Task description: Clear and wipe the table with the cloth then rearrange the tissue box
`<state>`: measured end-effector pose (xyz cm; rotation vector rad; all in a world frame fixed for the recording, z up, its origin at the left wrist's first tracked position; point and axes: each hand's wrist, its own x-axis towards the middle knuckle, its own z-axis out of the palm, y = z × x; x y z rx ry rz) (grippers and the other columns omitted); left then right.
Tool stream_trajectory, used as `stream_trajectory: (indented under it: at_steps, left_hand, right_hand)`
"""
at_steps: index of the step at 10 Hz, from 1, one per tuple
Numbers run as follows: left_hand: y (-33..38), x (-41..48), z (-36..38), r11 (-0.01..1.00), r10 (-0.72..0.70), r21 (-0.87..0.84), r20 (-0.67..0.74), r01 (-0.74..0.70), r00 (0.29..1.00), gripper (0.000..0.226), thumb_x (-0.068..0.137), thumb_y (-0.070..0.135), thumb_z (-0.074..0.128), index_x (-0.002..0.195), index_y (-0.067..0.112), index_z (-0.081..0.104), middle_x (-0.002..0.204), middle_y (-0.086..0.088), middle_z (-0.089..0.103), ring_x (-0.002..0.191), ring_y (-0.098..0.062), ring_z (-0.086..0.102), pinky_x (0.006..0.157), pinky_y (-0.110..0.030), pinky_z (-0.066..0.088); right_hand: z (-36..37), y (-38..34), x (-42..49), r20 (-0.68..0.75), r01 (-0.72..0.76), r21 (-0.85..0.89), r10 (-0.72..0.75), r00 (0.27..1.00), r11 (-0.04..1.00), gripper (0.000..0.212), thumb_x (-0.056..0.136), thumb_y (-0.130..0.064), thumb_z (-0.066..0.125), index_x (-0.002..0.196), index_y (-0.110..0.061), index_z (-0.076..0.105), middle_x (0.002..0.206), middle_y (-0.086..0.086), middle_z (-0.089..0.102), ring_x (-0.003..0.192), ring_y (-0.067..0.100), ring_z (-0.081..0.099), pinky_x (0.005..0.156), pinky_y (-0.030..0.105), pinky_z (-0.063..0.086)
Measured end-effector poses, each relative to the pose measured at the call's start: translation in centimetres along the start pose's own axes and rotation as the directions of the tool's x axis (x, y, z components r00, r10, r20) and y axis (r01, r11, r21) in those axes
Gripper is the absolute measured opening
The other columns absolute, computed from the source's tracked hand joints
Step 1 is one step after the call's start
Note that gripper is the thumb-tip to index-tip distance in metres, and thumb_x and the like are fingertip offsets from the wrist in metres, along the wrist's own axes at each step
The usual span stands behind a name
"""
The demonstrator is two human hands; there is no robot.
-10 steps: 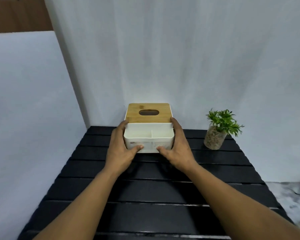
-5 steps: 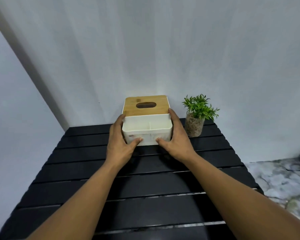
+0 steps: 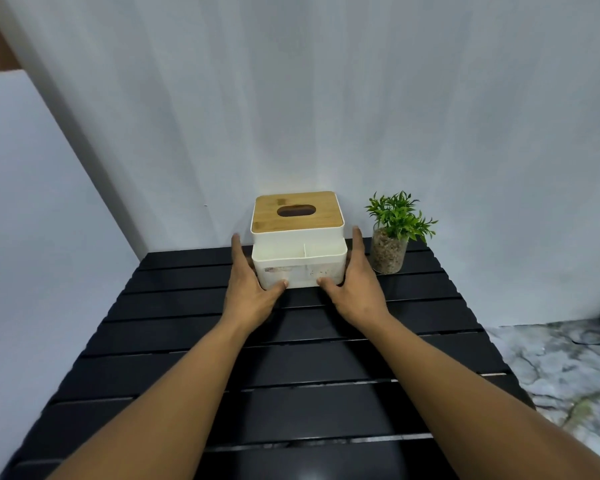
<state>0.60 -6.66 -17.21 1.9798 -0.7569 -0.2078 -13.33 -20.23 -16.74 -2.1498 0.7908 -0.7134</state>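
One tissue box (image 3: 298, 240) sits between two hands: left hand (image 3: 249, 289) and right hand (image 3: 354, 292) clasp its sides, thumbs on the front. One potted plant (image 3: 392, 233) stands just right of the right hand. The front label is unreadable.

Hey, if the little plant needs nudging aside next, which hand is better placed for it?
Right. The right hand sits on the tissue box side facing the plant; the left hand is across the box.
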Motion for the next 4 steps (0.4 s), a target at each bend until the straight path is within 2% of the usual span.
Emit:
stream_trajectory:
  at_steps: [1, 2, 3, 4]
  left_hand:
    - [0.2, -1.8, 0.2, 0.989, -0.077, 0.126, 0.050, 0.070, 0.996, 0.131, 0.073, 0.028, 0.080, 0.143, 0.028, -0.030, 0.139, 0.004, 0.045, 0.131, -0.021, 0.043, 0.103, -0.038, 0.041]
    - [0.2, -4.8, -0.5, 0.962, -0.129, 0.255, 0.093, 0.102, 0.987, 0.119, 0.078, 0.040, 0.074, 0.148, 0.023, -0.021, 0.153, -0.001, 0.030, 0.140, -0.022, 0.030, 0.112, -0.039, 0.032]
    - [-0.3, -8.3, -1.6, 0.895, -0.084, 0.446, 0.173, -0.002, 0.981, 0.083, 0.092, 0.048, 0.054, 0.152, 0.016, 0.008, 0.160, -0.004, 0.015, 0.147, -0.022, 0.013, 0.119, -0.038, 0.020]
    - [0.4, -12.9, -2.4, 0.822, -0.029, 0.551, 0.293, -0.144, 0.956, 0.062, 0.101, 0.043, 0.032, 0.152, 0.014, 0.016, 0.162, -0.003, 0.005, 0.149, -0.022, 0.001, 0.119, -0.032, 0.008]
  right_hand:
    - [0.2, -0.4, -1.9, 0.003, -0.081, -0.129, 0.082, 0.997, 0.988, 0.109, 0.079, -0.027, 0.072, 0.148, -0.028, -0.012, 0.145, 0.008, 0.041, 0.128, 0.028, 0.046, 0.097, 0.045, 0.045]
    - [0.2, -0.8, -4.3, 0.005, -0.158, -0.245, 0.164, 0.986, 0.957, 0.093, 0.082, -0.035, 0.067, 0.149, -0.017, 0.005, 0.147, 0.009, 0.037, 0.134, 0.026, 0.037, 0.102, 0.040, 0.039]
    - [-0.6, -1.3, -7.1, 0.067, -0.094, -0.385, 0.130, 0.989, 0.918, 0.064, 0.087, -0.044, 0.055, 0.140, -0.013, 0.035, 0.150, 0.007, 0.034, 0.140, 0.022, 0.027, 0.108, 0.037, 0.032]
    - [-1.5, -2.5, -11.2, 0.217, 0.026, -0.466, 0.086, 0.972, 0.884, 0.058, 0.093, -0.044, 0.045, 0.141, -0.012, 0.039, 0.155, 0.005, 0.028, 0.143, 0.021, 0.020, 0.115, 0.033, 0.019]
